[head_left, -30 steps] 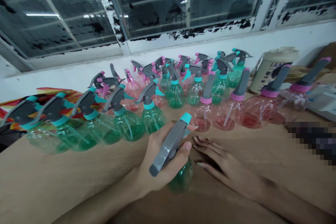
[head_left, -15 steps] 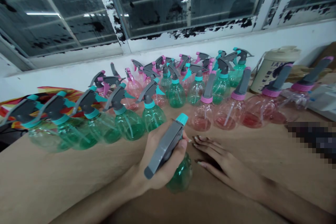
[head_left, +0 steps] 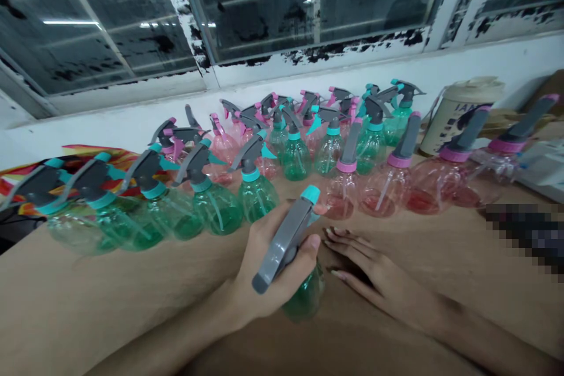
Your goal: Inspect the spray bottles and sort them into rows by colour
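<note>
My left hand is wrapped round the neck of a green spray bottle with a grey trigger head and turquoise nozzle. The head points up and away to the right, and my fingers hide the trigger and collar. To the right, my right hand lies on the table with its fingers stretched out, holding nothing. Beyond the hands, a row of green spray bottles stands on the left. Several pink spray bottles stand in front on the right.
More green and pink spray bottles are crowded along the wall under the window. A cream tumbler stands at the back right. A red and yellow patterned cloth lies behind the left row. A blurred dark object is at the right.
The grey spray head in my left hand has shifted slightly right and turned a little, its nozzle moving up and right. My right hand has stayed in place.
</note>
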The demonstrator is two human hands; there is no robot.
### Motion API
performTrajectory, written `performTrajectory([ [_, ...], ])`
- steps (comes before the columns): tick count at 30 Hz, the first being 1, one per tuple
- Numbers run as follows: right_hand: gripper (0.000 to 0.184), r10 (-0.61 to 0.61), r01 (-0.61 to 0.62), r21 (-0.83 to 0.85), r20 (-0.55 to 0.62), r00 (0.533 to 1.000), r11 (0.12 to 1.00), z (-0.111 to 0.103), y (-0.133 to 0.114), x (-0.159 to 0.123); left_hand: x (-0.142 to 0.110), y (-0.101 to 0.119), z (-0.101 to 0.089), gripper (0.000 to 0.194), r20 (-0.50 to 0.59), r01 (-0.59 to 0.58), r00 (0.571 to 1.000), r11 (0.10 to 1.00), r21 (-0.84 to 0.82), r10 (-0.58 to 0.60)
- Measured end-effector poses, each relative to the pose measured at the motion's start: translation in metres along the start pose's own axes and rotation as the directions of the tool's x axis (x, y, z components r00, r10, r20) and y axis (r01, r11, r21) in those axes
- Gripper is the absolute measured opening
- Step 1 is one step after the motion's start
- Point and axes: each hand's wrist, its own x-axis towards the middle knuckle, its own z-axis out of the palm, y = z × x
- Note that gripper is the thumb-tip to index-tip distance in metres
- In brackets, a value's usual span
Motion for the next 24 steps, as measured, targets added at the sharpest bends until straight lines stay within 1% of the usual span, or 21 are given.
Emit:
performTrajectory([
  [2,0.049,0.0,0.0,0.004,-0.009,1.0,1.0,-0.0004,-0.0001,0.0001,-0.0003,0.0001,0.0002,0.012,0.005,-0.009,1.0,1.0,0.003,0.009],
  [7,0.049,-0.025,0.026,0.024,-0.041,0.999,0.999,-0.0006,0.001,0.0004,-0.0005,-0.0023,0.0005,0.022,0.021,-0.033,0.999,0.999,-0.01,0.033],
  [12,0.049,-0.022,0.023,0.026,-0.039,0.999,0.999,-0.0005,0.001,0.0001,-0.0015,-0.0023,0.0005,0.022,0.034,-0.02,0.999,0.999,-0.033,0.021],
  [17,0.049,-0.012,0.012,0.018,-0.029,0.999,1.0,-0.0006,0.0007,-0.0001,0.0011,-0.0007,-0.002,0.016,0.044,-0.053,0.998,0.999,0.002,0.053],
  [20,0.048,-0.02,0.021,0.024,-0.029,0.999,0.999,0.0001,0.0012,0.0001,0.0028,-0.0004,-0.004,0.011,0.08,-0.059,0.995,0.998,0.013,0.058],
  [24,0.047,-0.01,0.011,0.012,-0.015,1.0,1.0,0.0003,0.0013,0.0005,0.003,0.0003,-0.0064,0.006,0.137,-0.043,0.99,0.997,0.068,0.033],
])
